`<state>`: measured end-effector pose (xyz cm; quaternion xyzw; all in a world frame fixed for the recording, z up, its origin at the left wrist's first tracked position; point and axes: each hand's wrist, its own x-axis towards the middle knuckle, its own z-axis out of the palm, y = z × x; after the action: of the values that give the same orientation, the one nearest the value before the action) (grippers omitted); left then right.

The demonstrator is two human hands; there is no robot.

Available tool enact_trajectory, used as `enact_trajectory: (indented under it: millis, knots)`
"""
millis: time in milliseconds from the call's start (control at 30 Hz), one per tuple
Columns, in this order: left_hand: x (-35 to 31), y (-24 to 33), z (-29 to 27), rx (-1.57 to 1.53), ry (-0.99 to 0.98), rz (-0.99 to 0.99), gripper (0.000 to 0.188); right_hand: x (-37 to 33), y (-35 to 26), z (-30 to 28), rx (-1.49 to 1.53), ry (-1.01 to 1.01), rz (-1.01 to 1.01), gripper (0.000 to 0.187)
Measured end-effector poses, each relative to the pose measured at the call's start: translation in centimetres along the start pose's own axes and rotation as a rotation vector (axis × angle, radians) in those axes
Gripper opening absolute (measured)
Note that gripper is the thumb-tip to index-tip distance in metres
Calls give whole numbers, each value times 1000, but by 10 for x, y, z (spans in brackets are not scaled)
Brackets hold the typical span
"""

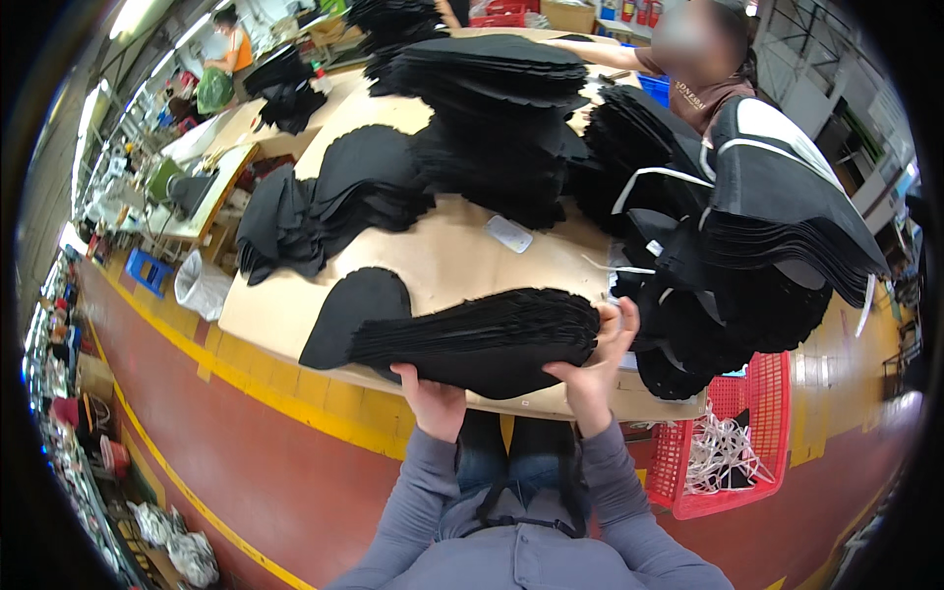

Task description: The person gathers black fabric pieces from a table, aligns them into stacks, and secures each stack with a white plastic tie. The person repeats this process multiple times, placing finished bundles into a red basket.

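Note:
Between my two hands stands a thick stack of black fabric pieces (482, 344), tilted on its side at the table's near edge. My left hand (433, 401) grips its near face low down, with the fingers hidden under or behind it. At the stack's right end my right hand (597, 364) is wrapped round it, thumb on the near face and fingers on the far side. A single rounded black piece (366, 305) lies flat on the brown table top (442, 246), partly under the stack's left end.
More black piles (492, 118) cover the far side of the table. Bundles tied with white strips (787, 187) are heaped at the right. A white card (508, 234) lies mid-table. A red basket (777, 423) of white strips stands at the lower right. A co-worker (698, 69) reaches in from the far right.

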<state>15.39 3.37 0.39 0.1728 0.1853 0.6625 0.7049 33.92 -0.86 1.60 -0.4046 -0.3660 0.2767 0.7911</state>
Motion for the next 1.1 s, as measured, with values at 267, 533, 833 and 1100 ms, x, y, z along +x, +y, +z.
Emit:
enact_trajectory:
  millis: [267,533,833,1100]
  knots:
    - [10,-3,-22,101,-23,49,59,-12,-20,11,-224,-75,195,86]
    - [49,41,-17,1101,-735,139,108,10,-5,-44,-488,-432,-28,71]
    - [84,-4,-40,1053,-718,41,121,-45,74,-91,-464,-368,254,61]
    - [100,23,-38,1192,-831,342,92,-28,26,-71,-314,-484,-29,55]
